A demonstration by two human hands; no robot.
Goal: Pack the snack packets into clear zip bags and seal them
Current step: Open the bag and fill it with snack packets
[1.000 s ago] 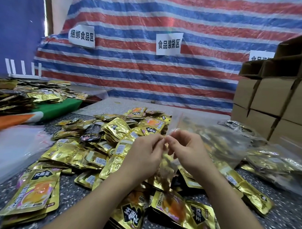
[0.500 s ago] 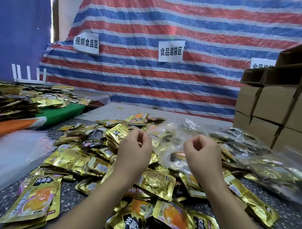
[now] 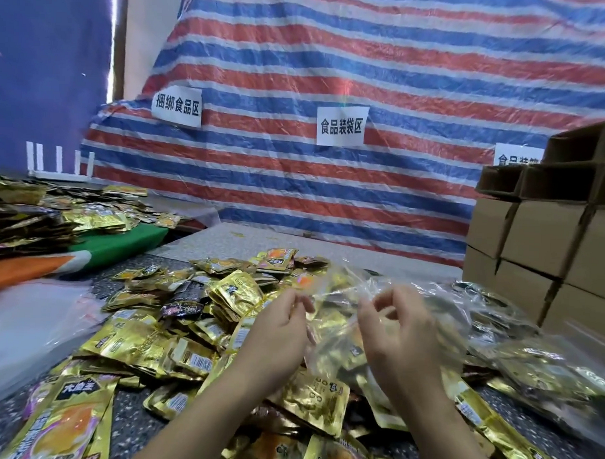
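A clear zip bag (image 3: 339, 320) with gold snack packets inside hangs between my hands above the pile. My left hand (image 3: 282, 326) pinches the bag's top edge at its left end. My right hand (image 3: 398, 335) holds the top edge further right, its fingers curled on the plastic. Loose gold snack packets (image 3: 188, 328) lie heaped on the speckled table (image 3: 133, 426) under and to the left of my hands. Several filled clear bags (image 3: 529, 361) lie to the right.
Stacked cardboard boxes (image 3: 551, 238) stand at the right. A sheet of clear plastic (image 3: 26, 333) lies at the left, beside a second heap of packets (image 3: 37, 213) on a green and orange cloth. A striped tarp (image 3: 330, 178) with paper signs hangs behind.
My hands went from pinching together at the bag's middle to spread apart along its top edge. The bag has risen slightly, and the camera has tilted up.
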